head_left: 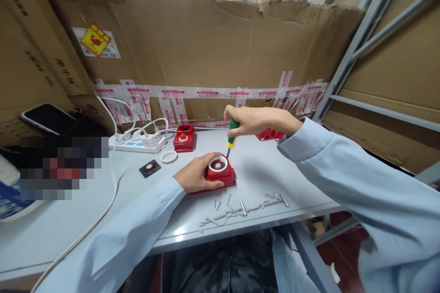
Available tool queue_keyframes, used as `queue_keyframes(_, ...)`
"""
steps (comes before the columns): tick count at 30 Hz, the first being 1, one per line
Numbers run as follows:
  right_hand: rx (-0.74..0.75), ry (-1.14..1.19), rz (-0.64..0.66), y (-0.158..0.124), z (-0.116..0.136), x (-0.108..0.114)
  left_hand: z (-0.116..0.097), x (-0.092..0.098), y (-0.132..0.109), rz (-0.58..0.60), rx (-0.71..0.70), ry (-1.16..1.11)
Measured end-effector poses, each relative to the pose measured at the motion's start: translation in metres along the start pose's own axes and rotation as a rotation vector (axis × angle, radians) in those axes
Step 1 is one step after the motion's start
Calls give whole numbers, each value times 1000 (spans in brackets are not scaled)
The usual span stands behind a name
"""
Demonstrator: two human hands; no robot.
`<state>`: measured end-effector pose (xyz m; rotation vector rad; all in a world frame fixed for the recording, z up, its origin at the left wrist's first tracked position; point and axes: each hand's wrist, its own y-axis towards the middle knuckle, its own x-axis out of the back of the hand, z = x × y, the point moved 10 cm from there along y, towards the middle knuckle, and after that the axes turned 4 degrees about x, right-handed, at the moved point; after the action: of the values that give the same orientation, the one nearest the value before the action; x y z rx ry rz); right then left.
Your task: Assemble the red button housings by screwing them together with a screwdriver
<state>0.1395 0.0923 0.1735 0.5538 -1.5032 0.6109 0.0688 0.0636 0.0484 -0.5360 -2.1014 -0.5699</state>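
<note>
In the head view, the right hand (256, 119) comes in from the right with the forearm sloping down toward the table's far side, the wrist bent and the back of the hand facing up. Its fingers and thumb are closed around the green-and-yellow handle of a screwdriver (233, 132), which stands nearly upright, leaning slightly, with its shaft pointing down. The tip is at the right edge of a white ring (226, 165) on top of a red housing (229, 177); whether it touches a screw is too small to tell.

The left hand (197, 173) reaches in from the near left, palm down, and clasps the housing's left side, fingers along the far side and thumb lying along the near side. The housing rests on the middle of the grey table (254, 165), a dark disc showing inside the ring.

Nearer the person lie screws (229, 198) and a long metal rod (223, 214). Beyond the left hand are a loose white ring (168, 162), a black square plate (146, 172) and a second red housing (184, 144), near a white power strip (137, 145).
</note>
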Motion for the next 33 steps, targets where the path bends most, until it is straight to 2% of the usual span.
queue_keyframes(2,-118,-128,-41,0,-7,5,0,0,0,-1,-1,-1)
queue_keyframes(4,-146,-196,-118,2,-6,9,-1,1,0,-7,-6,-7)
queue_keyframes(7,-33,-133,-178,5,4,10,-1,1,0,-13,-12,-15)
queue_keyframes(11,203,14,-53,0,23,3,-1,1,0,-8,-7,-11)
queue_keyframes(13,160,22,-13,-2,19,1,0,1,0,-9,1,-14)
queue_keyframes(16,46,-19,-98,1,9,6,-1,2,0,-6,-1,-31)
queue_keyframes(19,172,41,-182,5,19,8,-1,2,0,-7,-6,-39)
queue_keyframes(22,287,121,-157,5,28,3,-1,1,0,-7,-3,-30)
queue_keyframes(27,122,49,-244,7,15,7,-1,2,0,-15,-4,-25)
queue_keyframes(29,145,78,-258,7,17,9,-1,2,-1,-20,-15,-22)
queue_keyframes(33,211,154,-180,5,24,6,-2,2,-1,-18,-18,-25)
